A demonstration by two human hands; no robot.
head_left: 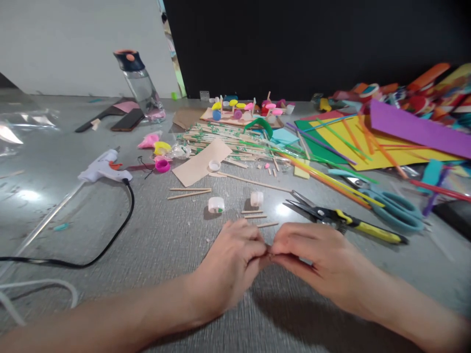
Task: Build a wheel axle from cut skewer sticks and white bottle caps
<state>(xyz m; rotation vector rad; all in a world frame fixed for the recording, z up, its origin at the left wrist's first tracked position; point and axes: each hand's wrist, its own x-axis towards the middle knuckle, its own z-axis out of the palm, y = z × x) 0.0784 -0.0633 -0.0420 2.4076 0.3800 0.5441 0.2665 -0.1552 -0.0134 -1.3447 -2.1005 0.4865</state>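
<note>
Both forearms low in the foreground, reaching in from the near edge. Left hand (231, 262) and right hand (312, 257) meeting fingertip to fingertip just above the grey table (165, 235), fingers of both pinched shut on something tiny between them; too small and too hidden to name. Just beyond the knuckles, three short wooden sticks (257, 215) lying flat, near one another. Slightly farther, two white bottle caps: one (216, 204) to the left with a green spot, one (256, 198) to the right. Right of the hands, yellow-handled cutters (346, 219), blades pointing toward the caps, and teal scissors (393, 206) just behind them. Left of the caps, two longer sticks (189, 192) side by side. Behind those, a strip of brown cardboard (202, 162) with another white cap (214, 165) at its edge, then a pile of skewers (228, 137) and coloured straws (331, 176). Far right, sheets of coloured paper (415, 130), purple over yellow and green. Far left, a white glue gun (105, 168) on its side, black cord (110, 240) looping toward the near edge. At the back left, a water bottle (142, 86), leaning in the view.
</note>
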